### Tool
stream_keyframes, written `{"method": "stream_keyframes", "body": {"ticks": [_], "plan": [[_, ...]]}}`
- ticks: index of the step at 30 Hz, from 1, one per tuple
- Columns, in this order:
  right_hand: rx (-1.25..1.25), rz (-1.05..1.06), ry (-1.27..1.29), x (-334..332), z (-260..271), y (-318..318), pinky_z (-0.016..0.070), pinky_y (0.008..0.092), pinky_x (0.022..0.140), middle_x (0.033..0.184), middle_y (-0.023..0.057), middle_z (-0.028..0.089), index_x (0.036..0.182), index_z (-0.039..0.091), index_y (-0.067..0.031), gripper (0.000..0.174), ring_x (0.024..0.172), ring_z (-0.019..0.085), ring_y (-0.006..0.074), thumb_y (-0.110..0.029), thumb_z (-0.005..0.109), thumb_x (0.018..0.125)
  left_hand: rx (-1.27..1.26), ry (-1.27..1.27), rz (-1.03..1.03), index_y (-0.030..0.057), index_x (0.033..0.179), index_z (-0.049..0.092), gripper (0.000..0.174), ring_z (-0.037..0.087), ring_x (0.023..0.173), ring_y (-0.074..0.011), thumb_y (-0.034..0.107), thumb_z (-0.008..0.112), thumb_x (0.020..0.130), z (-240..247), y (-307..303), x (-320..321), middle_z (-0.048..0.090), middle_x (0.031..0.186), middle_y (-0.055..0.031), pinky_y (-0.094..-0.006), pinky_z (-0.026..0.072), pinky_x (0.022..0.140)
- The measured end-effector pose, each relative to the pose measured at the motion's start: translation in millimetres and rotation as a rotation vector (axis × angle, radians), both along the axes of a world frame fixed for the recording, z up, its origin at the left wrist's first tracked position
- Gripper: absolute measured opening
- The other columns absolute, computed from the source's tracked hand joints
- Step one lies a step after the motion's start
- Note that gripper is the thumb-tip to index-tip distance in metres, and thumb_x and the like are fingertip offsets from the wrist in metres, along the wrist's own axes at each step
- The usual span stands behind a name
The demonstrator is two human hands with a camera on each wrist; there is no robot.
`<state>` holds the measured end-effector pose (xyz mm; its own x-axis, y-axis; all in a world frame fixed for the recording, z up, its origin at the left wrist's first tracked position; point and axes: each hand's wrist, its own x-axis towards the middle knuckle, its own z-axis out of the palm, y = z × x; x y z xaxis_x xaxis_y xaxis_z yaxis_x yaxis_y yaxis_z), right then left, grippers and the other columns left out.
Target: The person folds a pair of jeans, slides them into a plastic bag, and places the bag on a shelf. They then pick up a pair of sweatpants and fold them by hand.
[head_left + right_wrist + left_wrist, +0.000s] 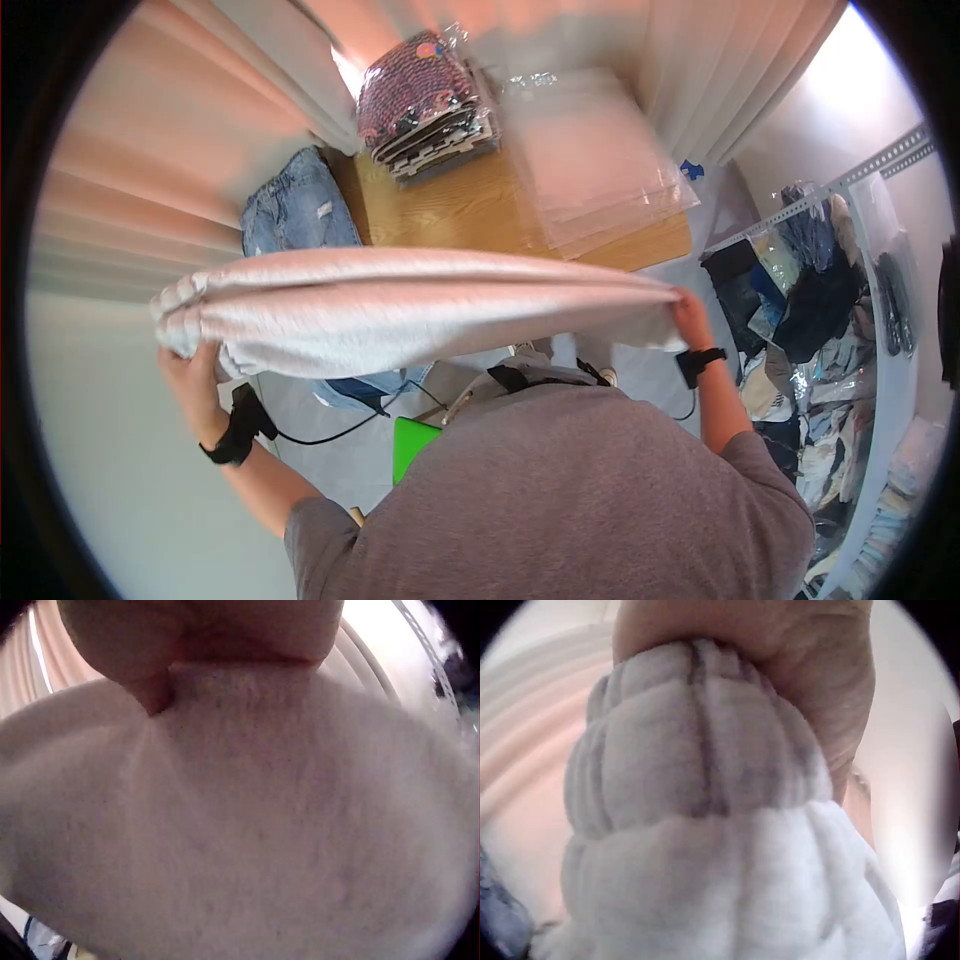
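A pale, soft fleece garment [400, 305] is stretched sideways in front of my body, in the air between both hands. My left hand [195, 385] grips its gathered, elastic-looking end; in the left wrist view the puckered band [705, 742] bunches under the palm. The opposite, narrower end is held in my right hand [690, 318]. Seen from the right wrist, the thumb and fingers [156, 697] pinch the smooth fabric [247, 810], which spreads wide below them. Long folds run along the garment's length in the head view.
Behind the garment, a wooden table [440, 215] holds a stack of bagged knitwear [425, 105], clear plastic bags [595, 160] and folded jeans [300, 205]. Shelving with many clothes [810, 330] stands at right. A black cable [325, 440] hangs from my left wrist; a green object [412, 447] is below.
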<state>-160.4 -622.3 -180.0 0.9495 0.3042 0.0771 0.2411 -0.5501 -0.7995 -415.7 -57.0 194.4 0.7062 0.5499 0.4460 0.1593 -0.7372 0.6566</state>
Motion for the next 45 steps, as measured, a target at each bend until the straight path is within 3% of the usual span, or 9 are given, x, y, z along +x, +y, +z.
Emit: {"method": "stream_keyframes", "body": {"ticks": [7, 13, 19, 26, 29, 31, 39, 40, 45], "plan": [[-0.391, 0.113, -0.218, 107, 165, 105, 0.0454, 0.0402, 0.067, 0.082, 0.0183, 0.06, 0.092, 0.051, -0.0036, 0.026, 0.081, 0.057, 0.0385, -0.025, 0.062, 0.083, -0.536, 0.078, 0.159, -0.0065, 0.118, 0.05, 0.042, 0.056, 0.097, -0.0194, 0.014, 0.062, 0.084, -119, 132, -4, 0.058, 0.111, -0.0124, -0.0296, 0.0432, 0.086], [-0.352, 0.417, -0.739, 168, 95, 234, 0.0436, 0.0405, 0.085, 0.098, 0.0169, 0.062, 0.102, 0.058, -0.0056, 0.031, 0.097, 0.056, 0.0338, -0.024, 0.065, 0.077, -0.464, 0.538, 0.38, -0.0078, 0.119, 0.049, 0.054, 0.058, 0.099, -0.0234, 0.029, 0.064, 0.082, -217, 230, -6, 0.058, 0.114, -0.0147, -0.0322, 0.0444, 0.086], [-0.426, 0.416, -0.144, 114, 20, 227, 0.0419, 0.0405, 0.089, 0.105, 0.0159, 0.06, 0.104, 0.059, -0.0048, 0.032, 0.1, 0.054, 0.033, -0.02, 0.065, 0.076, -0.2, 0.557, 0.521, -0.0093, 0.117, 0.048, 0.066, 0.052, 0.109, -0.0354, 0.042, 0.063, 0.079, -350, 297, -34, 0.053, 0.118, -0.0252, -0.0372, 0.04, 0.092], [-0.384, -0.578, -0.112, 129, -42, 173, 0.0443, 0.0408, 0.084, 0.095, 0.0211, 0.061, 0.103, 0.056, 0.0018, 0.046, 0.095, 0.057, 0.0342, -0.031, 0.07, 0.074, -0.16, 0.54, 0.521, -0.0113, 0.116, 0.045, 0.073, 0.054, 0.105, -0.04, 0.051, 0.06, 0.079, -319, 262, -17, 0.056, 0.113, -0.0276, -0.0404, 0.0426, 0.088], [-0.123, -0.576, 0.224, 148, -44, 177, 0.0458, 0.0404, 0.08, 0.096, 0.0211, 0.062, 0.103, 0.055, 0.0028, 0.051, 0.092, 0.058, 0.0356, -0.035, 0.072, 0.072, -0.112, 0.627, 0.604, -0.0111, 0.114, 0.046, 0.075, 0.053, 0.105, -0.0412, 0.054, 0.057, 0.079, -310, 250, -11, 0.055, 0.113, -0.029, -0.0413, 0.0427, 0.088], [-0.218, -0.579, 0.169, 156, -48, 185, 0.0472, 0.0391, 0.076, 0.095, 0.0202, 0.063, 0.1, 0.056, 0.0042, 0.054, 0.09, 0.06, 0.0345, -0.036, 0.075, 0.07, -0.142, 0.681, 0.728, -0.0069, 0.096, 0.064, 0.043, 0.062, 0.089, -0.0287, 0.033, 0.06, 0.082, -333, 273, -19, 0.066, 0.094, -0.019, -0.0373, 0.0464, 0.078], [-0.109, -0.395, 0.91, 182, -29, 187, 0.0499, 0.0361, 0.068, 0.095, 0.0126, 0.064, 0.104, 0.058, 0.0027, 0.052, 0.08, 0.063, 0.025, -0.026, 0.078, 0.065, -0.141, 0.575, 0.554, -0.0095, 0.102, 0.057, 0.059, 0.058, 0.095, -0.0324, 0.04, 0.069, 0.072, -328, 272, -25, 0.061, 0.1, -0.0229, -0.0389, 0.0443, 0.082], [-0.112, -0.391, 0.913, 180, -24, 187, 0.0499, 0.0361, 0.068, 0.095, 0.0126, 0.064, 0.104, 0.058, 0.0027, 0.052, 0.08, 0.063, 0.025, -0.026, 0.078, 0.065, -0.251, 0.668, 0.6, -0.0118, 0.116, 0.048, 0.078, 0.053, 0.107, -0.0387, 0.044, 0.073, 0.067, -318, 264, -18, 0.056, 0.113, -0.028, -0.0402, 0.0414, 0.09], [0.283, -0.2, 0.655, 166, 30, 180, 0.0488, 0.0278, 0.068, 0.097, 0.0073, 0.063, 0.118, 0.05, 0.0003, 0.054, 0.084, 0.06, 0.0181, -0.014, 0.073, 0.071, 0.0, 0.655, 0.668, -0.0062, 0.113, 0.053, 0.071, 0.057, 0.101, -0.0359, 0.043, 0.074, 0.067, -285, 228, 1, 0.059, 0.109, -0.0232, -0.0389, 0.0439, 0.086]]}}
